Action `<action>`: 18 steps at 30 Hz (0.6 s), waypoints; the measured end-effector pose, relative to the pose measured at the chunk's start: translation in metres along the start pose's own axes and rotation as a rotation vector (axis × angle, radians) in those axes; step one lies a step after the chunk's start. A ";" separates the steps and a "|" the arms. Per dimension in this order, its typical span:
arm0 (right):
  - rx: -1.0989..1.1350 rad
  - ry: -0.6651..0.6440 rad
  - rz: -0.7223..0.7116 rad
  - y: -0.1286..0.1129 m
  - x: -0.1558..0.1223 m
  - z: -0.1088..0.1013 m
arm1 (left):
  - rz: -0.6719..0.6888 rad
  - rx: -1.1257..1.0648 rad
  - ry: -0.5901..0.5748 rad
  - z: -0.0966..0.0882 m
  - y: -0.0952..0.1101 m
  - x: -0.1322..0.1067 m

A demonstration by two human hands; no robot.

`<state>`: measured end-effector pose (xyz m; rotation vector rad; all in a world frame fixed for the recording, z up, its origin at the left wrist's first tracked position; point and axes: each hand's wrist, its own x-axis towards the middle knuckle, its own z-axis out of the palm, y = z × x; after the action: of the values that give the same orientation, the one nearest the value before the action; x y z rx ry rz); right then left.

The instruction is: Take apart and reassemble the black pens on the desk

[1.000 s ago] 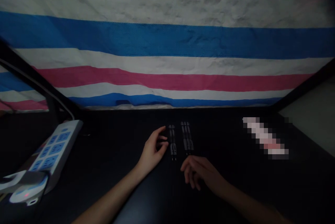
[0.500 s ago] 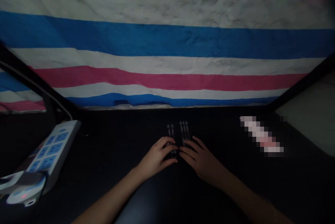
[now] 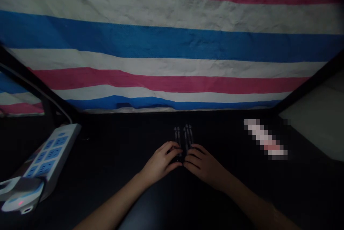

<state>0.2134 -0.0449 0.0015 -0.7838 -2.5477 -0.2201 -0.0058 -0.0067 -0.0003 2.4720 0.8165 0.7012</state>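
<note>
Two slim dark pens [image 3: 176, 135] lie side by side on the black table, their ends pointing away from me. My left hand [image 3: 162, 159] is curled against them from the left, thumb near their close end and fingers over their lower part. Just to the right is a second group of pens [image 3: 188, 136], apparently three, slightly uneven at the far ends. Bent fingers of my right hand [image 3: 203, 165] press on that group from the right. Only a narrow gap separates the two groups, and the fingers hide parts of the pens. Dim light blurs their details.
A white power strip [image 3: 57, 151] with blue sockets and a plug with a red light stand on the left. To the right lies a pixelated pale and red strip [image 3: 264, 138]. Striped cloth [image 3: 172, 43] hangs behind the black table [image 3: 120, 137], between dark frame bars.
My right hand has shifted the right-hand pens left, closer to the other pair, and their far ends have become uneven. My left hand stays nearly still. The view has turned slightly.
</note>
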 end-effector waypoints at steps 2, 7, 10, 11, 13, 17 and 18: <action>0.096 0.081 0.009 -0.002 -0.002 -0.005 | -0.017 -0.023 0.021 -0.001 0.002 0.000; 0.289 0.446 0.193 -0.008 -0.008 -0.018 | -0.081 -0.088 0.094 -0.003 0.008 0.001; 0.313 0.624 0.404 -0.013 -0.011 -0.022 | -0.126 -0.118 0.133 -0.005 0.010 0.002; 0.323 0.669 0.488 -0.015 -0.012 -0.023 | -0.159 -0.140 0.145 -0.006 0.011 0.002; 0.361 0.752 0.630 -0.019 -0.012 -0.024 | -0.252 -0.202 0.174 -0.007 0.014 0.001; 0.514 0.828 0.696 -0.030 -0.010 -0.024 | -0.382 -0.384 0.201 -0.006 0.020 0.000; 0.563 0.811 0.694 -0.033 -0.009 -0.023 | -0.401 -0.461 0.196 -0.004 0.021 0.001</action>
<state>0.2099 -0.0830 0.0165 -1.0136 -1.3717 0.3331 0.0012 -0.0209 0.0143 1.7833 1.0475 0.8722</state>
